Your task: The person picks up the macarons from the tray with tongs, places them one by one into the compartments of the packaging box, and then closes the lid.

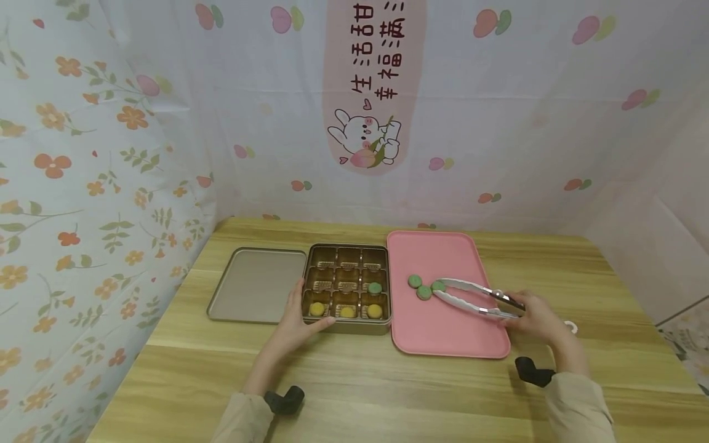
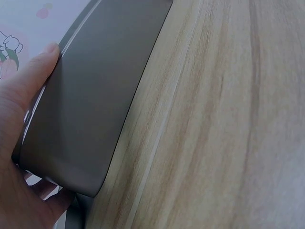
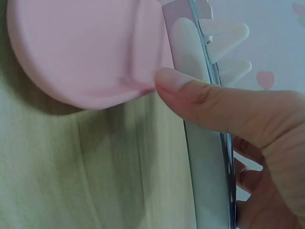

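My right hand grips metal tongs by the handles, with the thumb along one arm in the right wrist view. The tong tips straddle a small green round cake on the pink tray. Two more green cakes, one nearer and one farther left, lie beside it. My left hand holds the front left corner of a nine-compartment tin box, thumb on its front rim. Yellow cakes sit in the front row; a green cake occupies the middle row's right compartment.
A flat metal lid lies left of the box, close against it. The pink tray stands directly to the box's right. Behind the wooden table hangs a patterned white cloth; a floral cloth hangs at the left.
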`<state>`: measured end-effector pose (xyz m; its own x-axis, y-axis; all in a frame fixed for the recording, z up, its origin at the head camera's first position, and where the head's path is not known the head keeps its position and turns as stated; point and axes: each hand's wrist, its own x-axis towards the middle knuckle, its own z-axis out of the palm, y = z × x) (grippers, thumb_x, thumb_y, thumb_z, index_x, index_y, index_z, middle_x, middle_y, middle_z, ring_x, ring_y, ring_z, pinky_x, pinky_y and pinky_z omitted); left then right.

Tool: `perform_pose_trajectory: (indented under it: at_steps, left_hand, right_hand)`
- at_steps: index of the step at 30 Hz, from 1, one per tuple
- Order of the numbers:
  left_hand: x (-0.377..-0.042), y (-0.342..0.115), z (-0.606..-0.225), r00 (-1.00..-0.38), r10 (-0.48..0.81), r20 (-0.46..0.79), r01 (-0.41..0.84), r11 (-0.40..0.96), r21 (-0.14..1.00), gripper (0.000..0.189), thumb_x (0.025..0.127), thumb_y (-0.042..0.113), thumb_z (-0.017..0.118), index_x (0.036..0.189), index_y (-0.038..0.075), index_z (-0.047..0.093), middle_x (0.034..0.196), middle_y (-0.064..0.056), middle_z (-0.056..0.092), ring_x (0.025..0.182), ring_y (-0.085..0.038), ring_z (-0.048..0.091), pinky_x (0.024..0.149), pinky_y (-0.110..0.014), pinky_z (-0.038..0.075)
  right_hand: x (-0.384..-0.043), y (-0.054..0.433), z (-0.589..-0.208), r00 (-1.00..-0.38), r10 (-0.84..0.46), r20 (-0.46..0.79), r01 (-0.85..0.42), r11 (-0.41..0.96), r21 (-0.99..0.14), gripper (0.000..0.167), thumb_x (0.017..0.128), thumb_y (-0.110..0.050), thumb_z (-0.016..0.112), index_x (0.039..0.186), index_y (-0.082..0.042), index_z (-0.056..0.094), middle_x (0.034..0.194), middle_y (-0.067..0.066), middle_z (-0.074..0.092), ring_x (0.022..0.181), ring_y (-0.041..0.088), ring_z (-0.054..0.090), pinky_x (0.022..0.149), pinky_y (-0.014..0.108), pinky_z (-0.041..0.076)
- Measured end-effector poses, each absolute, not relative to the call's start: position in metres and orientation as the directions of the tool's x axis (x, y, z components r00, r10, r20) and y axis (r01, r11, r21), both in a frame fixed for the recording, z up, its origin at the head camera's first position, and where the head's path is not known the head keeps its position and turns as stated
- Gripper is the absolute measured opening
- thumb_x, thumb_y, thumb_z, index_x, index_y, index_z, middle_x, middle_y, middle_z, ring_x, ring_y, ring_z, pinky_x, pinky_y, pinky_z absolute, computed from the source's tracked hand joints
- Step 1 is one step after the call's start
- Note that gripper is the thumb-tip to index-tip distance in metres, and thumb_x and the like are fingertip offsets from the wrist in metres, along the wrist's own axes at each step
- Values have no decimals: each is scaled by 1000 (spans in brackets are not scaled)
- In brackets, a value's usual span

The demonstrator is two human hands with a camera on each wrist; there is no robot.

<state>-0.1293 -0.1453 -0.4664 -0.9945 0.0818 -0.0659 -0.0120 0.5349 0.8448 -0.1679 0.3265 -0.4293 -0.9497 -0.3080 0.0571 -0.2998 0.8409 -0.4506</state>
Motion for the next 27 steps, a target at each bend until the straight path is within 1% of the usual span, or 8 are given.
perform_pose_trajectory:
  at_steps: [3, 6, 12, 14, 19, 22, 27]
  left_hand:
    - [-130, -146, -467, -994, 83, -66, -12, 535, 845, 113, 72, 50, 71, 147, 15, -6, 153, -18, -5, 139, -42, 5, 107, -62, 18]
    - [-130, -146, -467, -994, 82, -68, -13, 535, 845, 114, 72, 50, 71, 147, 14, -6, 153, -18, -5, 139, -42, 4, 107, -62, 18]
    - [-130, -146, -468, -995, 80, -62, -9, 537, 844, 114, 72, 50, 71, 147, 14, -5, 153, -18, -5, 139, -42, 5, 107, -62, 18]
    - [-131, -146, -468, -995, 78, -62, -10, 538, 843, 114, 72, 50, 71, 147, 14, -5, 153, -18, -5, 139, -42, 5, 107, -62, 18]
    - [-131, -146, -468, -995, 76, -65, -13, 541, 841, 114, 72, 50, 71, 147, 16, -6, 153, -18, -5, 139, -43, 5, 107, -62, 18]
    - [-130, -146, -467, -995, 76, -65, -14, 541, 841, 113, 72, 50, 71, 147, 15, -6, 153, -18, -5, 139, -43, 6, 107, -62, 19]
    - [-130, -146, -466, -995, 78, -67, -15, 532, 847, 114, 72, 49, 72, 147, 14, -6, 153, -18, -4, 139, -43, 6, 107, -62, 18]
  right_hand:
    - [-168, 325, -427, -951, -303, 68, -299, 838, -457, 63, 63, -14, 82, 113, 14, 56, 99, 29, 58, 88, 38, 56, 73, 47, 47]
    - [-168, 323, -426, -952, -298, 69, -295, 838, -460, 62, 65, -12, 80, 115, 14, 54, 103, 31, 57, 91, 41, 55, 75, 50, 46]
    - [-169, 319, -424, -952, -293, 88, -301, 844, -444, 59, 70, -9, 75, 119, 13, 52, 109, 32, 56, 95, 42, 55, 76, 49, 46]
    - [-170, 315, -423, -951, -297, 87, -303, 835, -459, 58, 71, -7, 74, 120, 13, 52, 111, 32, 55, 97, 43, 54, 77, 49, 46]
    - [-172, 301, -418, -952, -305, 32, -281, 824, -491, 58, 75, -11, 72, 124, 11, 49, 120, 33, 51, 106, 46, 50, 80, 51, 46]
    - [-174, 291, -414, -947, -321, 14, -283, 811, -512, 59, 77, -10, 71, 126, 12, 47, 122, 31, 49, 108, 44, 49, 82, 51, 46]
    - [-177, 274, -407, -929, -367, 36, -326, 772, -545, 60, 77, -6, 70, 128, 13, 44, 122, 29, 49, 107, 42, 49, 82, 50, 45]
